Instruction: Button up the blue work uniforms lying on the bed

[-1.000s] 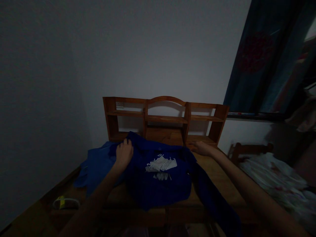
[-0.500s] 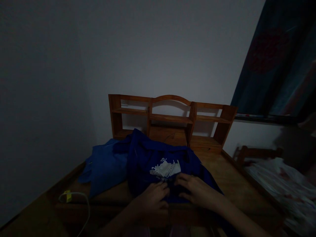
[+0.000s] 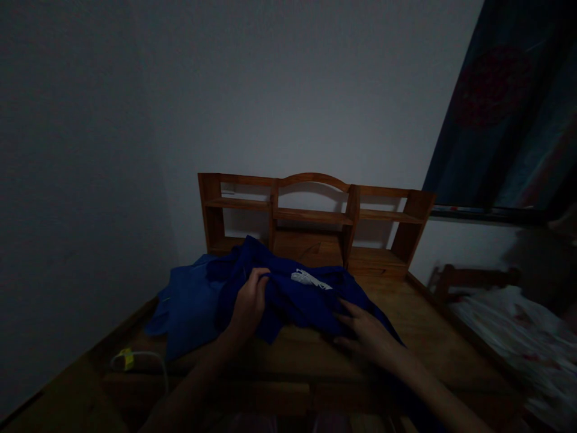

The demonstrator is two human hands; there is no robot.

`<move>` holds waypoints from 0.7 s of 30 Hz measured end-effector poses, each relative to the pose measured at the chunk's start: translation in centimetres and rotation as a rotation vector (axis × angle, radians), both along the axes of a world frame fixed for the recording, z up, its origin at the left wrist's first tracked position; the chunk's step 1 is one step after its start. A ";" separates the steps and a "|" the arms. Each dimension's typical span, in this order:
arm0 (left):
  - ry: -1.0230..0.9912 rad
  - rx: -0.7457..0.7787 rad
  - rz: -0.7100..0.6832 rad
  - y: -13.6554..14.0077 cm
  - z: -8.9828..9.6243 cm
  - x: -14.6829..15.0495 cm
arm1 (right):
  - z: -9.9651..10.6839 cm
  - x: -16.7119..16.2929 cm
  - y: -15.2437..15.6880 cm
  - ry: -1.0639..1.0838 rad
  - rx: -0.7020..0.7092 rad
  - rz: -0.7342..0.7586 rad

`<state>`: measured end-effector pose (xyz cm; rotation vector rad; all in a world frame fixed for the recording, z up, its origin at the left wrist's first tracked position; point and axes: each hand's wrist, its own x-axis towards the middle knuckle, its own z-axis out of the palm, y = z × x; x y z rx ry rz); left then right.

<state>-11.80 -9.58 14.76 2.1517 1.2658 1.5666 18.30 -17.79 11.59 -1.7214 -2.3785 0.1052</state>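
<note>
A dark blue garment (image 3: pixel 297 300) with a white print lies rumpled on a wooden desk (image 3: pixel 406 307). My left hand (image 3: pixel 251 300) pinches a fold of it, left of the print. At the garment's right side, my right hand (image 3: pixel 367 331) rests against the cloth with its fingers stretched and apart. To the left, a lighter blue folded piece of cloth (image 3: pixel 192 310) lies on the desk, partly under the dark blue garment. The room is dim, so fine detail of the cloth is lost.
Behind the cloth stands a wooden shelf unit (image 3: pixel 315 216) against the wall. A pale cable (image 3: pixel 151 355) with a yellow tag hangs at the desk's front left. On the right are a chair back (image 3: pixel 478 278) and pale patterned bedding or cloth (image 3: pixel 509 331).
My left hand has moved up and left, drawing the garment's near edge away from the desk front. The print is now folded narrower. My right hand has shifted slightly right and its fingers have straightened.
</note>
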 end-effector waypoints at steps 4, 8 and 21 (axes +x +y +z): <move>-0.045 0.077 0.034 0.0 3.0 -1.1 | -0.5 -0.1 2.1 -0.009 0.075 -0.073; -0.062 0.098 0.049 0.1 4.1 -1.6 | -0.5 -1.6 3.1 -0.001 0.178 -0.107; 0.272 -0.010 -0.093 1.7 4.6 -5.0 | 4.4 0.7 5.6 0.716 0.306 -0.133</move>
